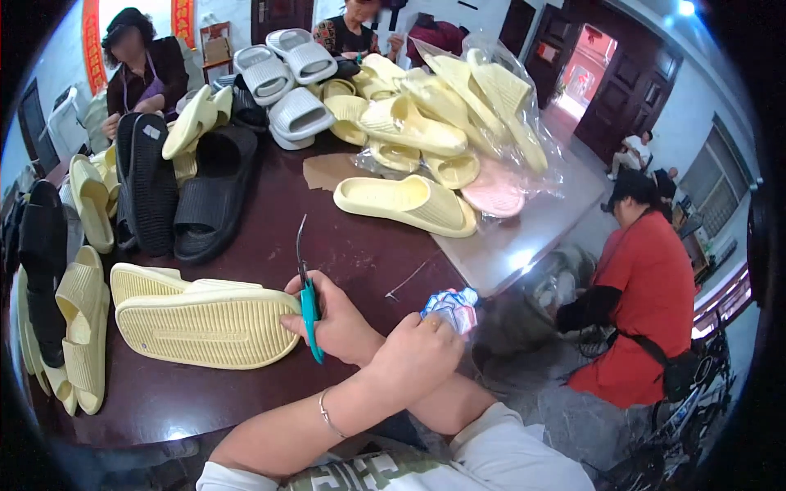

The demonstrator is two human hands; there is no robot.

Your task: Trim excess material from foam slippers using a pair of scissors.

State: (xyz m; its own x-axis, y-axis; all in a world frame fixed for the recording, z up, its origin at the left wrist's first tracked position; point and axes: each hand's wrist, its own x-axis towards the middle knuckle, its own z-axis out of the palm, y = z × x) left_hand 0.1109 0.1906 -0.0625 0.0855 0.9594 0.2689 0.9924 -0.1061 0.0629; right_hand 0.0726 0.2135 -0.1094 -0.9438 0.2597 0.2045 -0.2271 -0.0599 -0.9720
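Fingers (422, 327) of the left hand (426, 356) were bunched against a bundle of small printed labels (453, 311), though whether they gripped it could not be told. A thin bracelet (326, 413) circled that wrist, and the left forearm crossed over the right one. Just beyond, the right hand (336, 323) was closed around teal-handled snips (309, 315), their dark, curved tip pointing away from the person, while its thumb touched the end of a pale yellow slipper (209, 331). That slipper lay on its side on the dark, glossy table (352, 245), left of the hand, ribbed sole toward the person, with a second yellow one (147, 282) just behind it. Farther left, more yellow slippers (84, 335) stood near black ones. Past these came a large black slipper (214, 200) and, to the right, a single yellow slipper (401, 204) before a heap of yellow slippers (409, 127), some in clear plastic. Grey slippers (301, 113) rested beside the heap. A person in red (647, 286) bent low beyond the table's right edge; others were farther back.
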